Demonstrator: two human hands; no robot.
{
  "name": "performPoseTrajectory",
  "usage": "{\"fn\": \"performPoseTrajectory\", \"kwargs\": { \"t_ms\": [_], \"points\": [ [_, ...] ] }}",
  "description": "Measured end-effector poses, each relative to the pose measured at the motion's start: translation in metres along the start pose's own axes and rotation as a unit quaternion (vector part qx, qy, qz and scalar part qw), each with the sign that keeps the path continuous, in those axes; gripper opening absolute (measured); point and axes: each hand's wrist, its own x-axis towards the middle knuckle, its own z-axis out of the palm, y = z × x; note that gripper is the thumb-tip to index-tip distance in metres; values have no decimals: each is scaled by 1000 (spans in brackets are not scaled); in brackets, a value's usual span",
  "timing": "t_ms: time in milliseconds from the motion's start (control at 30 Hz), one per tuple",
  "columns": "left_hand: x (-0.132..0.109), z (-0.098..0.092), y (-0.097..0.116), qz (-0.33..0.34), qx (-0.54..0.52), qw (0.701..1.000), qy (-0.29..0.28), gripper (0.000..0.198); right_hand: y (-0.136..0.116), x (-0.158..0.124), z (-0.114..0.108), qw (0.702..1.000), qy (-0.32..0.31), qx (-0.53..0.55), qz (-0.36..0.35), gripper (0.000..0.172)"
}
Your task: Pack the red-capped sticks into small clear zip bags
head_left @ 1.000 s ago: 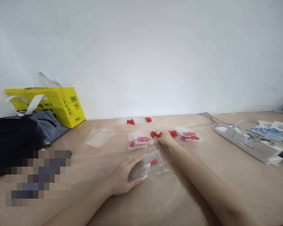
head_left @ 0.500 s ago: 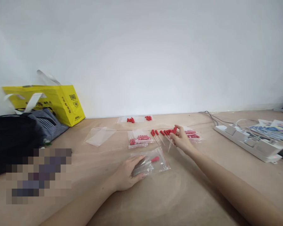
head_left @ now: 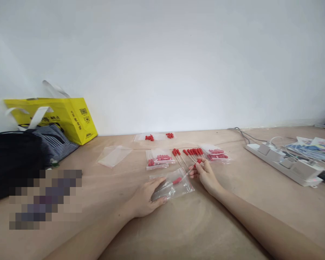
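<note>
A clear zip bag [head_left: 182, 188] lies in front of me with a red-bulbed dropper [head_left: 177, 180] inside. My left hand [head_left: 148, 196] holds the bag's left end against the table, fingers along its upper side and thumb along its lower side. Between the fingertips of my right hand [head_left: 204, 175] is another dropper [head_left: 197, 164], pinched by its red bulb; its thin clear tube points down and left toward the bag's right end. Behind that hand, a row of droppers [head_left: 193, 151] lies side by side. Two more droppers [head_left: 176, 152] lie just left of the row.
Zip bags of red bulbs lie to the left [head_left: 162, 159] and right [head_left: 218, 155] of the row. Further back is a bag with loose red bulbs [head_left: 149, 138]. Flat clear bags [head_left: 114, 156] lie left. A power strip [head_left: 284, 164] stands right; a yellow bag [head_left: 81, 121] is at left.
My right hand has come toward me and slightly left from the row, bringing a dropper to the bag's right end. My left hand has stayed on the bag.
</note>
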Motion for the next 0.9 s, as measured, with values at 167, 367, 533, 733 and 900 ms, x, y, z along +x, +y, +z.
{"fn": "performPoseTrajectory", "kwargs": {
  "t_ms": [167, 367, 533, 733, 900],
  "points": [
    [0, -1, 1, 16, -7, 1000, 15, 54, 1, -10, 3, 997, -75, -3, 24, 50],
    [0, 0, 0, 15, -6, 1000, 21, 54, 3, -8, -3, 973, -207, -93, 38, 39],
    [0, 1, 0, 20, -10, 999, 26, 54, -4, -7, -9, 937, -307, -167, 25, 35],
    [2, 1, -3, 7, -5, 1000, 17, 55, -5, -8, -6, 948, -278, -152, 31, 34],
    [5, 1, -6, 8, -17, 1000, 21, 44, -1, -3, -2, 968, -197, -148, 38, 36]
  ]
}}
